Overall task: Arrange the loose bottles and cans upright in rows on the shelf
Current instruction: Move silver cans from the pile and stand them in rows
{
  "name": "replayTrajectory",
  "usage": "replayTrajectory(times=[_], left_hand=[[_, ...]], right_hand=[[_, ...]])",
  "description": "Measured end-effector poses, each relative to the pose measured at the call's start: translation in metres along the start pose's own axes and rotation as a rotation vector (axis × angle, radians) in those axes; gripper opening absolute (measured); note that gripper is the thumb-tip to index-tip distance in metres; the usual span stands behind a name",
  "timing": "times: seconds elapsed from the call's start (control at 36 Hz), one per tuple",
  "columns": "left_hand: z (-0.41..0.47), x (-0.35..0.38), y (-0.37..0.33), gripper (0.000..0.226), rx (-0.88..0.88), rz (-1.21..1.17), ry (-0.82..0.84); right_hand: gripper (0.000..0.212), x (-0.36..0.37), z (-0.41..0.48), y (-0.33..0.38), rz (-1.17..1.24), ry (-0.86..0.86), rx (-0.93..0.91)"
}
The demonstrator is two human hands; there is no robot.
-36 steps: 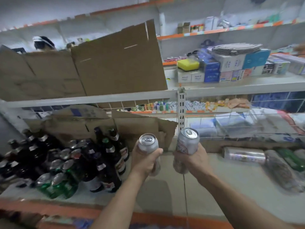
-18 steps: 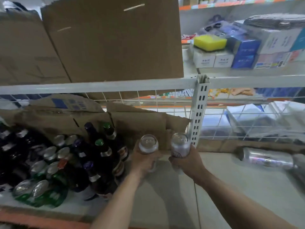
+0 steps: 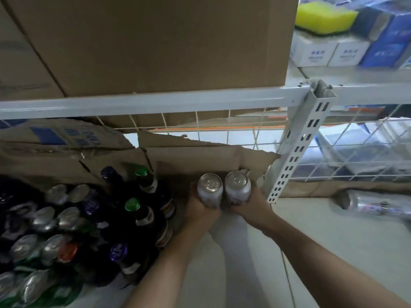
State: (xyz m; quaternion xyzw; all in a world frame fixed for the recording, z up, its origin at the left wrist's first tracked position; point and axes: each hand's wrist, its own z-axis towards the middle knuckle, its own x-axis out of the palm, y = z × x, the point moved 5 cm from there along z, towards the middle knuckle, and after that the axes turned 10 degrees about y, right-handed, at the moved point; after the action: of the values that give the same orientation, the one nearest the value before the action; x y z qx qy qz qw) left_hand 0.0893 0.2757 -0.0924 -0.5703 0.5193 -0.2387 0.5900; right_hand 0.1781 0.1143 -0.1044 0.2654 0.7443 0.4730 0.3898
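My left hand grips a silver can held upright. My right hand grips a second silver can right beside it, the two cans touching. Both are deep at the back of the white shelf, against torn cardboard. To the left stand dark glass bottles with green and purple caps, and several silver-topped cans in rows. Another silver can lies on its side at the right.
A white slotted upright post stands just right of my right hand. A wire grid backs the shelf. The upper shelf rail carries large cardboard boxes; small boxes and a yellow sponge sit top right.
Both hands have carried their cans forward and down to the back of the shelf, and the cans have come together side by side. My head has moved closer in.
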Motion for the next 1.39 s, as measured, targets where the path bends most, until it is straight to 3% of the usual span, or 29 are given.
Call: replayTrajectory(times=[0.11,0.17,0.31,0.42,0.58,0.83,0.89,1.0,1.11,1.17,1.28,1.39], left_hand=[[-0.008,0.002,0.026,0.061,-0.008,0.093,0.030],[-0.005,0.002,0.038,0.067,-0.020,0.142,0.014],[0.000,0.004,0.043,0.063,0.039,0.148,-0.053],[0.002,0.007,0.022,0.055,0.097,0.163,-0.052],[0.008,0.009,0.033,0.068,0.017,0.183,-0.049],[0.011,0.012,0.045,0.069,-0.023,0.161,-0.056],[0.012,0.012,0.048,0.074,-0.028,0.169,-0.020],[0.005,0.006,0.033,0.075,0.013,0.233,-0.002],[-0.008,0.001,0.024,0.085,-0.097,0.187,0.049],[-0.016,-0.002,0.018,0.078,-0.092,0.171,0.045],[-0.042,-0.007,-0.006,0.033,0.009,0.144,-0.003],[-0.074,0.010,-0.052,0.019,0.190,0.156,0.083]], right_hand=[[0.092,0.003,0.006,-0.024,-0.148,0.011,0.072],[0.096,0.004,0.004,-0.033,-0.167,0.008,0.107],[0.066,0.002,0.002,-0.025,-0.158,0.032,0.087],[0.060,0.011,0.008,-0.018,-0.181,0.040,0.073],[0.055,0.019,0.013,-0.022,-0.154,0.048,0.047],[0.041,0.020,0.014,-0.024,-0.152,0.048,0.080],[0.047,0.019,0.013,-0.021,-0.168,0.067,0.108],[0.088,0.014,0.006,-0.015,-0.133,0.083,0.155],[0.091,0.002,-0.019,-0.003,-0.119,0.067,0.183],[0.089,-0.007,-0.032,-0.001,-0.102,0.026,0.162],[0.077,-0.030,-0.062,0.005,-0.089,-0.071,0.114],[0.061,-0.060,-0.097,0.012,-0.037,-0.106,0.076]])
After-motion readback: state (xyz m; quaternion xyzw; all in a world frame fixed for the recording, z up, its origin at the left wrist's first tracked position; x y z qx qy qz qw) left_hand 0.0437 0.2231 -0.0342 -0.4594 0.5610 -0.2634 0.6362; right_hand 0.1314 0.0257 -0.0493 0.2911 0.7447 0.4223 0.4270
